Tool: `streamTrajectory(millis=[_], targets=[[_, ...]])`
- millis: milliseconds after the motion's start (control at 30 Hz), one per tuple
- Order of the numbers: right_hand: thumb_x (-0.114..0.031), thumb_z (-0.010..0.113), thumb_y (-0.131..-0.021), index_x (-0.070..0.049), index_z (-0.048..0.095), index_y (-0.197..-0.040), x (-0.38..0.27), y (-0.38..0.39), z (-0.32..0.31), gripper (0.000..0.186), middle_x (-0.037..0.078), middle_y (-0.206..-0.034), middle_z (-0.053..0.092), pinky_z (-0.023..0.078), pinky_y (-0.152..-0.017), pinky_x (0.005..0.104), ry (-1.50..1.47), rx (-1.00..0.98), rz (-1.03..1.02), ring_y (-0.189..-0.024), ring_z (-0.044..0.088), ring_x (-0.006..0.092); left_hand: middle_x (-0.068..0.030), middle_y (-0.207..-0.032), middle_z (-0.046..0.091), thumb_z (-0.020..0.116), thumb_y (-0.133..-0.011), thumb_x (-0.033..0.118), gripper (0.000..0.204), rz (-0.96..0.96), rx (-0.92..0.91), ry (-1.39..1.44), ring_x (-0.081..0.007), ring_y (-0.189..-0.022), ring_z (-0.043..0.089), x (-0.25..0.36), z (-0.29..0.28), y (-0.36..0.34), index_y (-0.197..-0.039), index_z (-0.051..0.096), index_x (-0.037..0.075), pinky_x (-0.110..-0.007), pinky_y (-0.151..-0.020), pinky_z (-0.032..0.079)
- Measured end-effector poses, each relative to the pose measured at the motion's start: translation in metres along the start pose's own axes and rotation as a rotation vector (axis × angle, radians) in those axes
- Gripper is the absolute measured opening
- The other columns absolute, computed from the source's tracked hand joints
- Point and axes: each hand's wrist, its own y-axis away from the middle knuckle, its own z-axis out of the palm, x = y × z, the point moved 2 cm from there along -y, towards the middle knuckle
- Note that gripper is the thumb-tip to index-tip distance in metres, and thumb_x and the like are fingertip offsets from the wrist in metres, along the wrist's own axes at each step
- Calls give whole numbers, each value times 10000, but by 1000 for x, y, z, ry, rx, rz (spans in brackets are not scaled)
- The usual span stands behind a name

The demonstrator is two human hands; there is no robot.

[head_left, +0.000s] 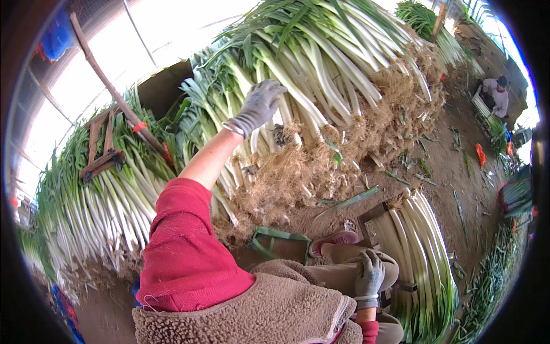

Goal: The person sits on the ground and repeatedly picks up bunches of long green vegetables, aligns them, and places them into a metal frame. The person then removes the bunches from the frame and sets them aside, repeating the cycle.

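Note:
My left hand (260, 103), in a grey glove, reaches forward into a long heap of leeks (338, 74), its fingers curled over a pale stalk near the leafy tops. Shaggy brown roots (309, 172) face me below it. My right hand (369, 275), also gloved, rests on my bent knee, fingers apart and holding nothing. Right of that knee, trimmed white-and-green leeks (418, 241) lie side by side in a dark metal frame. A green strap (278, 235) lies by my pink shoe (332, 241).
Another leek pile (97, 212) stands left, with a wooden frame (103, 143) and a leaning pole (109, 94). A co-worker (498, 100) sits at the far right beside more leeks. An orange scrap (480, 153) and loose leaves lie on the dirt floor (458, 172).

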Motion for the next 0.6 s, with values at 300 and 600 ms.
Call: streamTrajectory(millis=[300, 600], targets=[[-175, 590, -840, -144, 657, -1151, -7, -10, -5, 320, 86, -1163, 649, 441, -944, 449, 22, -59, 24, -1049, 599, 311, -135, -970, 667, 593, -881, 85, 285, 102, -506, -64, -240, -975, 627, 36, 81, -66, -1157, 664, 87, -399, -1049, 435], [-191, 625, -847, -142, 670, -1102, -13, -22, -6, 264, 86, -1090, 674, 459, -897, 440, 4, -41, 7, -996, 618, 304, -98, -1453, 495, 695, -745, 7, 649, 328, -493, -189, -302, -1331, 461, 69, 104, -124, -1338, 577, 244, -486, -1153, 334]])
